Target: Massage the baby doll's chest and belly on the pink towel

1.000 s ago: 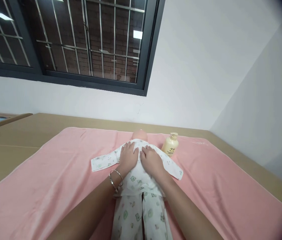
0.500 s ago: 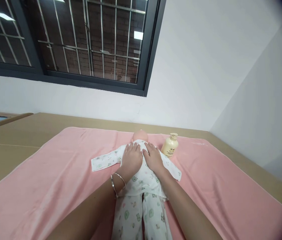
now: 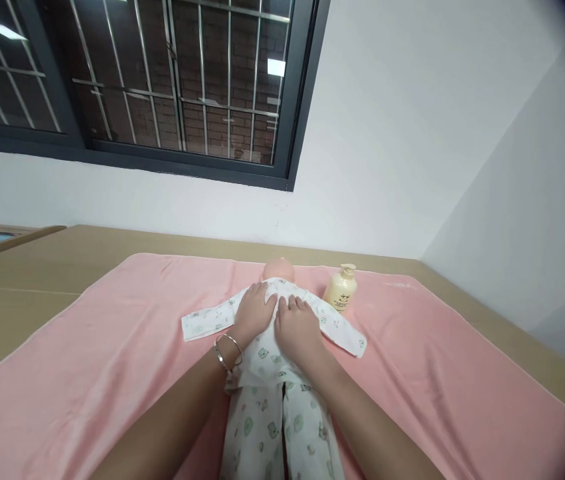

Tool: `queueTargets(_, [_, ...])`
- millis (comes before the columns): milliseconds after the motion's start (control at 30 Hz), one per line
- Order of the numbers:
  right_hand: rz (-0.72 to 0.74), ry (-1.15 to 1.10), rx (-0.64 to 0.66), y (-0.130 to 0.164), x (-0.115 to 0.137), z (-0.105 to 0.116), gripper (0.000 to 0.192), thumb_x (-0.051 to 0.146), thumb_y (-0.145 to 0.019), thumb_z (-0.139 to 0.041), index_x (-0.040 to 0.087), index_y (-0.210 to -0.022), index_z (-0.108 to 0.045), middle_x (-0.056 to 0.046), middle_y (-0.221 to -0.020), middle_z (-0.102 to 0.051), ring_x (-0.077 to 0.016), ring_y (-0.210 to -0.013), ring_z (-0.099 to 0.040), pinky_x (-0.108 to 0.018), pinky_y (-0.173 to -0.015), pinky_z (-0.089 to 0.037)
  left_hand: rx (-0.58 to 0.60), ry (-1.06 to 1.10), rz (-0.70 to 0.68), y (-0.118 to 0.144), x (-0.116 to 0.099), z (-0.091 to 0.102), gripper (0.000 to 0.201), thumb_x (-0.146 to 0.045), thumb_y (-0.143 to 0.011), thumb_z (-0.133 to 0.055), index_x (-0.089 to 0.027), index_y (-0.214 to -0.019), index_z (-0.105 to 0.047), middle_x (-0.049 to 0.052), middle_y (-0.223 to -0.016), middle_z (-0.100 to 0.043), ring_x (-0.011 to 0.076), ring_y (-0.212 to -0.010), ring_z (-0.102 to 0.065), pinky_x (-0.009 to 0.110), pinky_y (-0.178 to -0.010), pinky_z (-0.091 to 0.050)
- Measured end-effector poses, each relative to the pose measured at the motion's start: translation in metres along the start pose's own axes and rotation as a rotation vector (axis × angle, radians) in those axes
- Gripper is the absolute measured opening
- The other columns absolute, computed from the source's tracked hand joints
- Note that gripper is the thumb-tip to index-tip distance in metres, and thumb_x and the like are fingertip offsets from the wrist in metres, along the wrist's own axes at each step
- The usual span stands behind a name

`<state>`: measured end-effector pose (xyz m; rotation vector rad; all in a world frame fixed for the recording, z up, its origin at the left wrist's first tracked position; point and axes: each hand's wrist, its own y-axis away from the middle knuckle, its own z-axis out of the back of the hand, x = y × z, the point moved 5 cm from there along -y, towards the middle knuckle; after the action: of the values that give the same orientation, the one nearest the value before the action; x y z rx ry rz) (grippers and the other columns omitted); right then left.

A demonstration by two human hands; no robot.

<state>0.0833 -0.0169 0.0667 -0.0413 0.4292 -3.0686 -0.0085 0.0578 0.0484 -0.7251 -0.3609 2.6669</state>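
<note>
A baby doll (image 3: pixel 272 367) in a white, green-patterned top and trousers lies on a pink blanket (image 3: pixel 127 373), its sleeves spread to both sides. Only the rounded pinkish head (image 3: pixel 279 269) shows beyond the collar. My left hand (image 3: pixel 255 311) rests on the upper left of the doll's top, near the shoulder, fingers stretched out. On the middle and right of the chest lies my right hand (image 3: pixel 299 330), palm down with its fingers extended. Neither hand grips anything. A silver bangle (image 3: pixel 228 352) circles my left wrist.
A cream pump bottle (image 3: pixel 341 289) stands on the blanket just beyond the doll's right sleeve. The blanket covers a wooden surface (image 3: pixel 37 267), which meets a white wall (image 3: pixel 372 133). Above is a dark-framed window (image 3: pixel 177 87) with metal bars.
My left hand has slid outward to the left across the doll's chest. My right hand has shifted slightly left and back toward me, onto the middle of the chest.
</note>
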Motion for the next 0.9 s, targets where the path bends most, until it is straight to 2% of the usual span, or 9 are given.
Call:
queueTargets(67, [0.003,-0.035,0.022,0.0,0.0,-0.001,0.05,0.022,-0.097,-0.034,0.005,-0.142,-0.045,-0.025,-0.141,-0.047,-0.0319,-0.134,-0.043,-0.046,-0.112,-0.027,-0.009,-0.042,0.001,0.001,-0.001,0.001,0.049,-0.035,-0.096,-0.036,-0.008,-0.135,-0.049,0.017,-0.142,-0.051,0.0261,-0.135,-0.044,0.041,-0.113,-0.033])
queueTargets(167, [-0.039,-0.162,0.033,-0.011,-0.016,-0.008,0.051,0.029,-0.1,-0.026,0.009,-0.144,-0.043,-0.02,-0.147,-0.043,-0.0298,-0.139,-0.037,-0.047,-0.114,-0.024,-0.031,-0.161,-0.015,0.009,-0.013,0.006,0.047,-0.032,-0.097,-0.034,-0.008,-0.133,-0.051,0.019,-0.14,-0.053,0.0284,-0.133,-0.045,0.043,-0.111,-0.034])
queueTargets(300, [-0.095,-0.333,0.05,-0.028,-0.046,-0.024,0.058,0.04,-0.102,-0.021,0.008,-0.148,-0.036,-0.014,-0.152,-0.037,-0.0257,-0.145,-0.026,-0.045,-0.117,-0.018,-0.002,-0.299,-0.034,0.024,-0.035,0.013,0.041,-0.029,-0.098,-0.032,-0.009,-0.122,-0.059,0.018,-0.12,-0.064,0.0292,-0.116,-0.059,0.042,-0.097,-0.044])
queueTargets(367, [-0.105,-0.361,0.052,-0.031,-0.053,-0.028,0.058,0.041,-0.102,-0.021,0.008,-0.148,-0.035,-0.013,-0.152,-0.037,-0.025,-0.145,-0.025,-0.045,-0.118,-0.017,0.011,-0.349,-0.024,0.029,-0.041,0.013,0.039,-0.026,-0.097,-0.033,-0.008,-0.117,-0.061,0.019,-0.114,-0.066,0.0301,-0.111,-0.061,0.043,-0.093,-0.045])
queueTargets(533, [-0.102,-0.253,-0.012,-0.024,-0.044,-0.019,0.05,0.033,-0.101,-0.024,0.01,-0.14,-0.045,-0.016,-0.144,-0.048,-0.027,-0.138,-0.037,-0.047,-0.114,-0.02,-0.03,-0.389,-0.037,0.032,-0.041,0.007,0.044,-0.023,-0.094,-0.037,-0.002,-0.13,-0.053,0.025,-0.128,-0.059,0.0343,-0.122,-0.054,0.046,-0.102,-0.04])
queueTargets(633, [-0.112,-0.151,-0.049,-0.018,-0.032,-0.008,0.043,0.029,-0.1,-0.029,0.009,-0.128,-0.056,-0.018,-0.132,-0.058,-0.0273,-0.127,-0.05,-0.044,-0.11,-0.025,-0.052,-0.313,-0.025,0.027,-0.031,0.005,0.048,-0.029,-0.095,-0.036,-0.005,-0.135,-0.049,0.022,-0.138,-0.052,0.0334,-0.13,-0.047,0.047,-0.108,-0.035])
queueTargets(700, [-0.12,-0.109,-0.069,-0.015,-0.024,-0.003,0.039,0.026,-0.098,-0.032,0.01,-0.118,-0.061,-0.018,-0.124,-0.063,-0.0268,-0.119,-0.056,-0.04,-0.106,-0.03,-0.054,-0.244,0.019,0.023,-0.023,0.006,0.048,-0.032,-0.094,-0.038,-0.008,-0.133,-0.051,0.019,-0.139,-0.053,0.0317,-0.132,-0.046,0.047,-0.109,-0.034])
queueTargets(800, [-0.121,-0.087,-0.091,-0.011,-0.016,0.004,0.034,0.024,-0.097,-0.035,0.011,-0.106,-0.065,-0.017,-0.111,-0.068,-0.0257,-0.107,-0.061,-0.036,-0.098,-0.036,-0.06,-0.198,0.046,0.018,-0.015,0.007,0.044,-0.033,-0.092,-0.04,-0.01,-0.127,-0.054,0.018,-0.135,-0.056,0.0307,-0.13,-0.047,0.048,-0.11,-0.034])
queueTargets(900, [-0.098,-0.087,-0.078,-0.01,-0.017,0.007,0.032,0.022,-0.095,-0.036,0.013,-0.097,-0.066,-0.015,-0.101,-0.07,-0.0248,-0.099,-0.063,-0.036,-0.095,-0.037,-0.071,-0.188,0.028,0.017,-0.014,0.007,0.044,-0.032,-0.093,-0.038,-0.01,-0.129,-0.052,0.017,-0.137,-0.054,0.0303,-0.13,-0.046,0.049,-0.111,-0.033])
